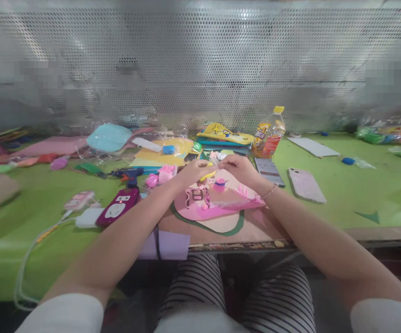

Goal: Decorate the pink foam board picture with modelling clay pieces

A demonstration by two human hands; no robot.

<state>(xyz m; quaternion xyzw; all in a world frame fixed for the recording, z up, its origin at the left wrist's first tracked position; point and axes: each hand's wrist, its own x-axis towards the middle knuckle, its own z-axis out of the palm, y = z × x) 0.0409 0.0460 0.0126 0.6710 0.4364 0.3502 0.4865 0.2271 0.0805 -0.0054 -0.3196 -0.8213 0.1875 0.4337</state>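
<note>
My left hand [192,172] is closed in a pinch on a small yellow piece [208,175], held just above a pink foam craft board [217,203]. My right hand [239,167] is curled close beside it, its fingertips meeting the left hand over the same spot; what it holds is too small to make out. On the pink board sit small pink figures [197,196] and a tiny pink cup shape [220,184]. Both forearms reach in from the near edge of the green table [342,194].
A phone [306,185] lies face down right of my hands, and a yellow-capped bottle [269,132] stands behind. A blue glue gun [130,175], a maroon case [118,206], a white charger [88,217] and coloured foam sheets [159,150] lie to the left. A perforated metal wall [200,69] backs the table.
</note>
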